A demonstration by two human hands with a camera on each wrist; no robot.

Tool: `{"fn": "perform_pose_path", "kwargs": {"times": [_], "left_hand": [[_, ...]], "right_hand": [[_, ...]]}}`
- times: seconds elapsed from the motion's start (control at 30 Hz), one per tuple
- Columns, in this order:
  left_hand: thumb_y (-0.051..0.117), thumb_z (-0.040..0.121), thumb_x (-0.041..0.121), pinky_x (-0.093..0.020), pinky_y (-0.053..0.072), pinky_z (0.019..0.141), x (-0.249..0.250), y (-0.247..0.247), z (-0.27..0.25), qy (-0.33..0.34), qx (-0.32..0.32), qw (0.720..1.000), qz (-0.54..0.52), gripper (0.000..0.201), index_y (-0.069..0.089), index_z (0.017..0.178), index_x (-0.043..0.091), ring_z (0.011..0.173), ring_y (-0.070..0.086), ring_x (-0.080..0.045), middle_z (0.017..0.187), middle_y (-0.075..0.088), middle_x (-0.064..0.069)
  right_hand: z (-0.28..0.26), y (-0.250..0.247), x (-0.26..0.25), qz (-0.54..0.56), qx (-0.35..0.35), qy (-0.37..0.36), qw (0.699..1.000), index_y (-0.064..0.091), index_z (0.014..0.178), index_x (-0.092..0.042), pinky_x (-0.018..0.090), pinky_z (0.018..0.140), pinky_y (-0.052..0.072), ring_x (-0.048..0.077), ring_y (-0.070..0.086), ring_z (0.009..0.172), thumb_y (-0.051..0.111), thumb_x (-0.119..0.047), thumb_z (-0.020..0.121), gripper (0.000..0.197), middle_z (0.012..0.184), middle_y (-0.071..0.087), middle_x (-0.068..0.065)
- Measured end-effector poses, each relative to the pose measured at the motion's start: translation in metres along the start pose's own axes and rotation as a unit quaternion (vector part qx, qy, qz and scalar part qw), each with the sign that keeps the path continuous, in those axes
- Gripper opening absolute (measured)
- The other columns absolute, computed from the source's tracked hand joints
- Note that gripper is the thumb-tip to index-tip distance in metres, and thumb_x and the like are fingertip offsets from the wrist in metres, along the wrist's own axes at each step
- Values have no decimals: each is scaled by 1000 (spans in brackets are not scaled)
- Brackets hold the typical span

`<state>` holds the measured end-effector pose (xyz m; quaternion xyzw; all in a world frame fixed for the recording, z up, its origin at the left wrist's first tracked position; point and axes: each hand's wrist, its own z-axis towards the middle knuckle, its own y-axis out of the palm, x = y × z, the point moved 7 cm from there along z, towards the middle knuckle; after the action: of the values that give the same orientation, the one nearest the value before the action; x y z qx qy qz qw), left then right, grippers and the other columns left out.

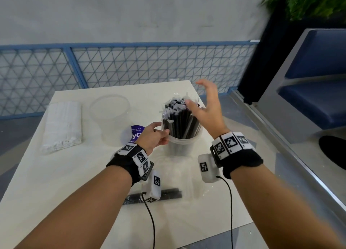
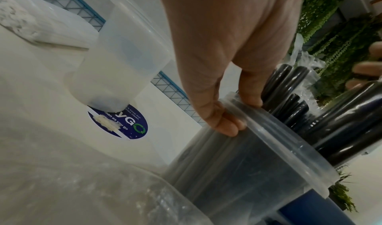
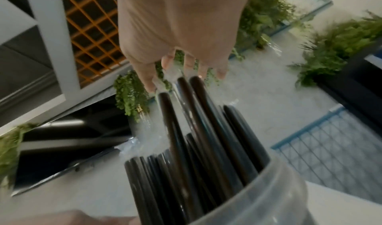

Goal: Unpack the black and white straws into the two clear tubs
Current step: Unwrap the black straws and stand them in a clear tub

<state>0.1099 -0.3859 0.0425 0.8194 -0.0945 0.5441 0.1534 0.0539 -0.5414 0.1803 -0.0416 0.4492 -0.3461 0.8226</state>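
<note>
Left hand (image 1: 153, 137) fingers pinch the tub (image 1: 182, 138) rim, right hand (image 1: 206, 108) spread open over light, slippery wrapped black straws (image 1: 179, 121), best gathered mid-bundle.

Two clear tubs (image 1: 109, 117) (image 1: 182, 140), one pack of white straws (image 1: 62, 126), one round sticker (image 1: 133, 134), two hands (image 1: 153, 138) (image 1: 207, 108); black straws (image 1: 179, 121) too many to count.

A café or office pantry is suggested by a white desk (image 1: 56, 183) bearing a "clean as you go" sticker (image 2: 132, 125), blue upholstered booth seating (image 1: 316, 102) and hanging greenery (image 1: 309, 1).
</note>
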Motion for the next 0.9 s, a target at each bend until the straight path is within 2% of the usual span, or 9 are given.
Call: {"fn": "perform_pose_path", "kwargs": {"times": [0.1,0.2,0.4,0.5,0.57,0.63,0.73,0.8,0.9], "left_hand": [[57,88,1,-21,57,57,-1,1,0,-2,0,1000,-2,52,36,135,2,65,56,-16,78,54,-11],[58,88,2,-21,57,57,-2,1,1,-2,5,1000,4,53,36,136,2,65,57,-17,80,54,-12],[58,88,3,-21,57,56,-1,3,3,-1,6,1000,-1,54,35,137,2,60,59,-13,78,56,-10],[58,88,4,-22,56,58,-1,3,2,4,3,1000,0,54,34,137,3,65,58,-15,80,54,-10],[57,89,8,-22,56,60,0,1,0,19,2,1000,19,54,32,137,4,66,57,-16,80,52,-8],[52,93,20,-23,54,62,-2,-6,-2,32,11,997,72,49,34,136,5,66,58,-16,82,49,-4],[41,97,33,-27,46,69,-10,-21,-7,40,30,970,236,46,41,134,6,72,59,-17,95,52,-4],[44,94,39,-28,42,80,-19,-27,-11,51,3,924,379,50,44,133,7,89,58,-20,108,54,-7],[59,84,48,-29,39,94,-46,-26,-20,15,-87,850,520,67,40,136,10,112,52,-22,125,50,-9]], "right_hand": [[3,30,9,-192,-145,10,971,50,129,-14,46,115,19,21,25,140,46,-26,95,36,143,41,7],[-15,45,30,-275,-250,78,925,37,141,-20,47,116,3,21,3,146,28,-31,101,42,154,23,0],[-23,56,40,-366,-286,73,883,10,149,-23,52,115,-1,25,-5,146,20,-38,101,51,159,7,2],[-20,53,40,-345,-258,74,899,15,148,-27,56,114,1,24,0,146,24,-41,100,51,157,14,0],[-17,39,33,-293,-168,63,939,25,145,-29,54,113,7,21,12,144,32,-47,97,51,153,26,1],[-18,9,22,-210,-1,49,977,42,135,-24,41,106,23,18,34,130,39,-43,96,44,137,44,3],[-35,-30,23,-75,170,56,981,55,109,-9,16,84,33,13,47,96,45,-24,94,24,103,49,4],[-50,-35,39,-38,167,109,979,55,94,-8,7,70,36,11,46,79,47,-13,93,10,89,49,2],[-83,-19,82,-61,44,252,965,57,84,-12,11,56,38,16,51,64,50,-8,91,11,71,56,0]]}}
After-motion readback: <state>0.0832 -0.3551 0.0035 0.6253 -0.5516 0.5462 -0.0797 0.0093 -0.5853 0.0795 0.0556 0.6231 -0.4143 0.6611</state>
